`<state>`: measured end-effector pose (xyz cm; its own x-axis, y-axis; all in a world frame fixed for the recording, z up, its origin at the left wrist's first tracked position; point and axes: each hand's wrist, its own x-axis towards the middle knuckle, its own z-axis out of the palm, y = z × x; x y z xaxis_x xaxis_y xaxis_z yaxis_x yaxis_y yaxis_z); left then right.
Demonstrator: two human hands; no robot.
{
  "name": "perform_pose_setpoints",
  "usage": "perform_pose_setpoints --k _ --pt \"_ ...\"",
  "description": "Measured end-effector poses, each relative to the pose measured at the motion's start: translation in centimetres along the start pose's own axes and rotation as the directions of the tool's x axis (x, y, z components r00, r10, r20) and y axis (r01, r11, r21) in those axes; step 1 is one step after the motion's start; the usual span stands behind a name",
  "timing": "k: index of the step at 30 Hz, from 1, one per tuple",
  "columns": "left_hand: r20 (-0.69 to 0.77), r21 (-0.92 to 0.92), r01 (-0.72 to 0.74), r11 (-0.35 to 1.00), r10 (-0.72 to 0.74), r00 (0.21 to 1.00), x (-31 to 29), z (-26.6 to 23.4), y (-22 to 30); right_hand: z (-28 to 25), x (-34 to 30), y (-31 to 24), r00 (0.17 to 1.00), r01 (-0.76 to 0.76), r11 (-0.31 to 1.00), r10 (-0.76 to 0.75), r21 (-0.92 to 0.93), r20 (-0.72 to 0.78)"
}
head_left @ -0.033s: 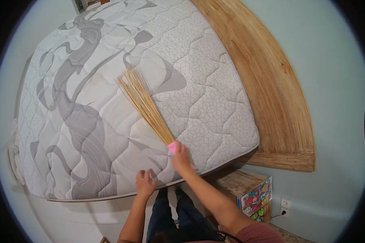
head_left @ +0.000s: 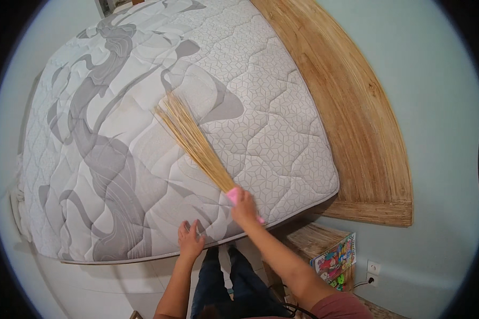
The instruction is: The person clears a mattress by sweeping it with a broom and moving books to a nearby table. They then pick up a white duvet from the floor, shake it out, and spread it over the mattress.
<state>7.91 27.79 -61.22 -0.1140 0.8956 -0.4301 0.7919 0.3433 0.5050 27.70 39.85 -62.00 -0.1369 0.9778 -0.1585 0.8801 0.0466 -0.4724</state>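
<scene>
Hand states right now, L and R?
Left hand: open, fingers spread, at the mattress edge.
Right hand: closed around the pink handle of the stick broom.

The mattress (head_left: 138,154) lies open left of the broom (head_left: 199,150); the headboard (head_left: 351,117) bounds the right.

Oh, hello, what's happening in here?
A person standing at the side of a bare quilted mattress holds a stick broom by its pink handle in the right hand. Its bristles point away across the mattress. The left hand, empty with fingers spread, is at the mattress's near edge. A wooden headboard stands to the right.
</scene>
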Motion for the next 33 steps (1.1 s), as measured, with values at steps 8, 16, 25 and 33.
perform_pose_setpoints --k 8,16,25,33 --pt "-0.151 0.045 -0.016 0.999 0.023 0.988 -0.2 2.7 1.1 -6.2 -3.0 18.0 0.833 -0.360 0.931 0.353 0.066 -0.426" --pt "-0.186 0.021 -0.012 1.000 0.016 0.982 -2.0 2.1 0.2 -4.5 -2.9 11.7 0.958 -0.239 0.971 0.240 0.024 -0.159" --pt "-0.270 -0.003 0.123 0.992 -0.120 0.955 -5.9 1.8 -3.3 -1.0 -9.5 1.6 0.826 0.343 0.938 -0.325 0.048 0.460" --pt "-0.370 -0.141 0.340 0.930 -0.368 0.853 -8.6 -1.1 -9.9 1.0 -0.5 2.6 0.960 -0.018 0.977 0.076 0.212 -0.269"
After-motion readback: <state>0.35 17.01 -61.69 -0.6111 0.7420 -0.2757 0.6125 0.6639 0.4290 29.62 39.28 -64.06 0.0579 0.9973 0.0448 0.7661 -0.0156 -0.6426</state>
